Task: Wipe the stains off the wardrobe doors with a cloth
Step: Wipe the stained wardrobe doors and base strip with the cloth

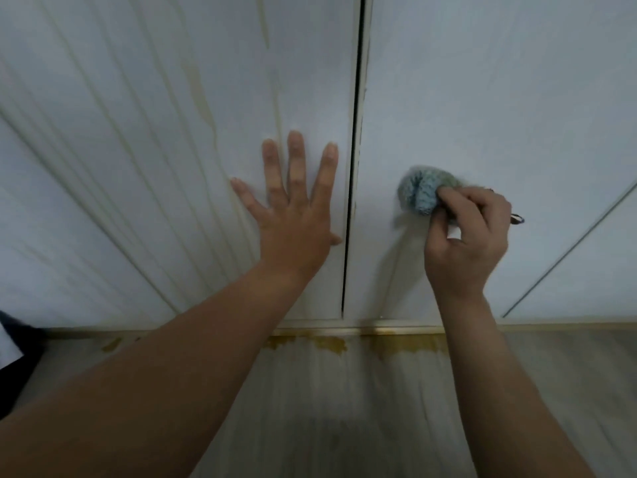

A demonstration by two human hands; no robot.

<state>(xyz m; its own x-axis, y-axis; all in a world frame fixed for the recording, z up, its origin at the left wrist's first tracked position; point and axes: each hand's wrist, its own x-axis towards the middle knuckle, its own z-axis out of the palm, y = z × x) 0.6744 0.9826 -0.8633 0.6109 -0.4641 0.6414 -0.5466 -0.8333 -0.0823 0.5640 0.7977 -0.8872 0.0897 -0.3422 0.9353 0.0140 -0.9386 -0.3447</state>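
Right hand (465,236), balled cloth (418,193) protruding up-left

The left hand (293,219) lies flat on the left door (138,98), its fingers (295,157) spread just left of the gap (353,167) between the doors. Stain streaks (203,98) run down the door above and left of those fingers. Right of the gap, the right hand (468,243) holds the cloth (418,193) against the right door (482,81), with the cloth bunched beyond its fingertips. Below both hands lies the floor (344,426), and a spill (327,343) lies at the doors' foot.
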